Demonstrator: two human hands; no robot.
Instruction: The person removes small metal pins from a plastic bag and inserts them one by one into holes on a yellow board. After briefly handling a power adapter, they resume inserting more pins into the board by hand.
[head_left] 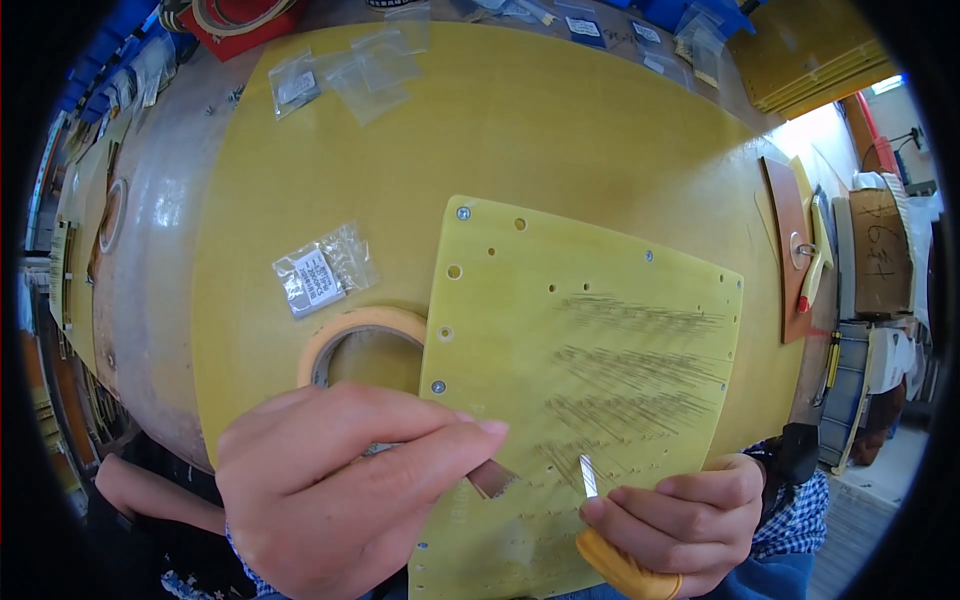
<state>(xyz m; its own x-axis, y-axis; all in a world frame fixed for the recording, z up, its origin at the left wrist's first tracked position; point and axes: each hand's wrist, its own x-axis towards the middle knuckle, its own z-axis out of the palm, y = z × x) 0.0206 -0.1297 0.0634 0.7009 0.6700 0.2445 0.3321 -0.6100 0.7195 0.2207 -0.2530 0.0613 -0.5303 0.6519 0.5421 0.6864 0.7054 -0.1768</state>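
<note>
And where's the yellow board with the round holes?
In the head view, the board is right of centre, partly behind the right hand, with a tape roll to its left.

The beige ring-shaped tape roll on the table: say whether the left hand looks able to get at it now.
Probably yes: the tape roll shows an uncovered far rim near the left hand, though that hand pinches a small brownish flat piece, likely needing setting down first.

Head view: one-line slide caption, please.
Left hand pinches a small brown piece over a yellow board bristling with fine pins; right hand holds a silvery strip.
</note>
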